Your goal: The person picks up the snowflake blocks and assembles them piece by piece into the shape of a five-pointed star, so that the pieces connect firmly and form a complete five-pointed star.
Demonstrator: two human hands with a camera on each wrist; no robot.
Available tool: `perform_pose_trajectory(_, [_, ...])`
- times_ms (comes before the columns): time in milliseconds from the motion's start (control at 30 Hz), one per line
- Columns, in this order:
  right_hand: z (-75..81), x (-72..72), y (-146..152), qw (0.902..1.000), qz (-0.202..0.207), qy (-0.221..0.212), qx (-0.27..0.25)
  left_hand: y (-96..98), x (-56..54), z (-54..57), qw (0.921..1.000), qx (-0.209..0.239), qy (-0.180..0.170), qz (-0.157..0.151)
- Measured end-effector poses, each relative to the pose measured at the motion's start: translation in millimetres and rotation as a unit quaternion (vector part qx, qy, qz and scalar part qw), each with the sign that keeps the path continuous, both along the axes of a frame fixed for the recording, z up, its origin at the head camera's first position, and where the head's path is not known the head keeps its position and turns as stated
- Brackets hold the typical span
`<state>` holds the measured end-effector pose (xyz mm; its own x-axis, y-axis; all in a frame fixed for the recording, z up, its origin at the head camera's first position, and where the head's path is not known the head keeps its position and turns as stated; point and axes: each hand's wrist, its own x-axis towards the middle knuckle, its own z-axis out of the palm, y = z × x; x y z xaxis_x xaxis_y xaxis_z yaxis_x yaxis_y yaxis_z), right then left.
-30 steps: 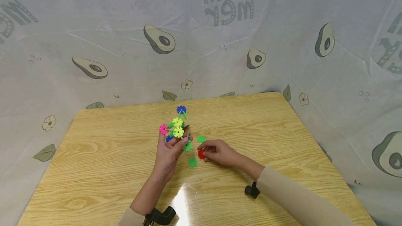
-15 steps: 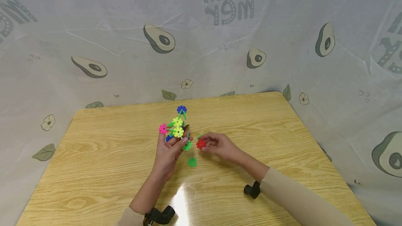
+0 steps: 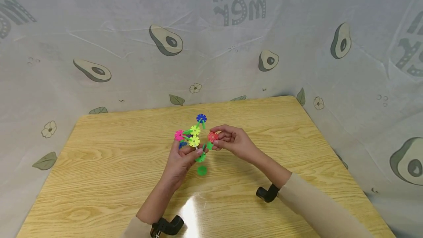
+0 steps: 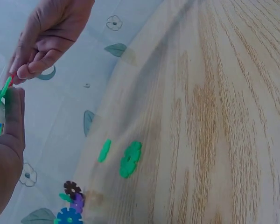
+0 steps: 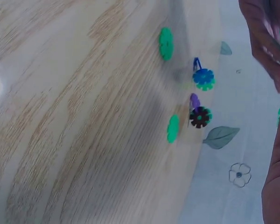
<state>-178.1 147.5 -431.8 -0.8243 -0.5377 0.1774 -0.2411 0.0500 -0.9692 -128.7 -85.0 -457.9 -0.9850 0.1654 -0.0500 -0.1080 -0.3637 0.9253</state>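
My left hand (image 3: 178,164) grips a cluster of joined notched plastic discs, with a pink disc (image 3: 179,135), yellow discs (image 3: 194,141) and a blue disc (image 3: 201,118) sticking up on green pieces. Between the thumb and fingers of my right hand (image 3: 238,142) is a red notched disc (image 3: 212,136), raised just right of the cluster and apart from it in the head view. Only a sliver of red disc (image 4: 13,78) shows in the left wrist view. Fingers hide part of the cluster's lower side.
Two loose green discs lie on the wooden table (image 3: 281,127): a nearer green disc (image 3: 202,170) and a farther green disc (image 3: 210,145), partly covered by the right hand. A patterned cloth (image 3: 211,65) hangs behind the table.
My right hand has lifted the red disc off the table, away from me and up beside the cluster. My left hand and the cluster have shifted slightly right.
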Motion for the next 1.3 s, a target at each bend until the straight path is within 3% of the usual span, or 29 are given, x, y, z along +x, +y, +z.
perform_pose_trajectory(200, [3.7, 4.6, -4.8, 0.9997, 0.011, 0.013, 0.016, 1.1, -2.2, 1.5, 0.9996, -0.013, -0.011, -0.02])
perform_pose_trajectory(433, [6.0, 7.7, -8.6, 0.9993, 0.028, -0.008, 0.021, 2.9, -3.2, 3.2, 0.9995, -0.015, -0.022, -0.019])
perform_pose_trajectory(667, [9.2, 8.9, -10.8, 0.9987, 0.028, 0.01, 0.041, 1.5, -2.5, 5.5, 0.9997, -0.013, -0.004, -0.02])
perform_pose_trajectory(967, [11.3, 10.6, -13.5, 0.9991, 0.031, 0.008, 0.028, -0.9, -1.3, 6.6, 0.9994, 0.002, 0.019, -0.027])
perform_pose_trajectory(1300, [5.7, 9.6, -14.8, 0.9987, 0.025, 0.033, 0.031, -0.1, 0.0, 1.2, 0.9988, 0.032, 0.025, -0.027])
